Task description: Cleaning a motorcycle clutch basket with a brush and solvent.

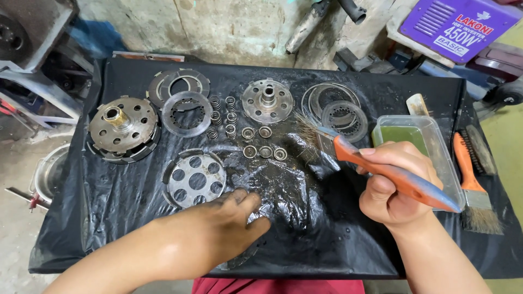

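Observation:
My right hand (393, 185) grips the orange and blue handle of a paintbrush (359, 160), whose splayed bristles reach left over the wet black sheet (305, 218). My left hand (229, 226) lies flat on a thin metal disc (239, 260), which shows only at its lower edge under the palm. A round plate with several holes (194, 178) lies just above and left of that hand. Several small cup washers (265, 151) sit between the two hands.
A clutch drum (123, 129), ring plates (187, 113), short springs (223, 117), a hub (267, 100) and stacked rings (343, 117) are laid out behind. To the right stand a clear tub of green liquid (419, 136), a second paintbrush (475, 190) and a purple machine (457, 24).

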